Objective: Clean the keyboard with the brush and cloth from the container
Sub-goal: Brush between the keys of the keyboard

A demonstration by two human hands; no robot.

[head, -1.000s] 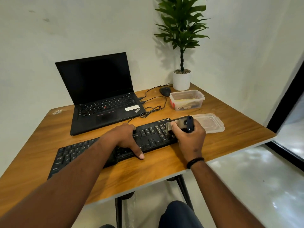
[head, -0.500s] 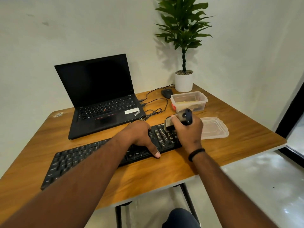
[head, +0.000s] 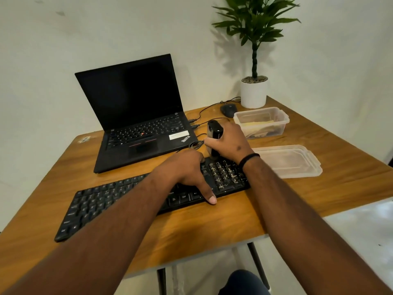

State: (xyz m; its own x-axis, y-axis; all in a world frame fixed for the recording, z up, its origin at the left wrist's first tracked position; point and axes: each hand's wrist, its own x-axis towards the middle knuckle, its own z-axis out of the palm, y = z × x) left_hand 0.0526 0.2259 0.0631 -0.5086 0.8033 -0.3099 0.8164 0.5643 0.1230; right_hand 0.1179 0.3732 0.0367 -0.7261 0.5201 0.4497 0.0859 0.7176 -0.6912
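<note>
A black keyboard (head: 110,201) lies slanted across the wooden desk (head: 212,226). My left hand (head: 185,171) rests on its right half, thumb down at the front edge near the Ctrl key. My right hand (head: 229,143) grips a brush (head: 214,133) with a black handle, held nearly upright, its lower end at the keyboard's back right corner. Behind it, the clear container (head: 262,122) holds a pale cloth (head: 255,126). The container's lid (head: 287,159) lies to the right of the keyboard.
An open black laptop (head: 138,116) stands behind the keyboard, with cables (head: 197,143) running from its right side. A dark mouse (head: 228,108) and a potted plant (head: 254,90) sit at the back corner. The desk's right and front edges are close.
My right hand turned the brush from lying sideways to nearly upright and shifted it toward the keyboard's back edge. My left hand slid rightward along the keyboard. The view shifted.
</note>
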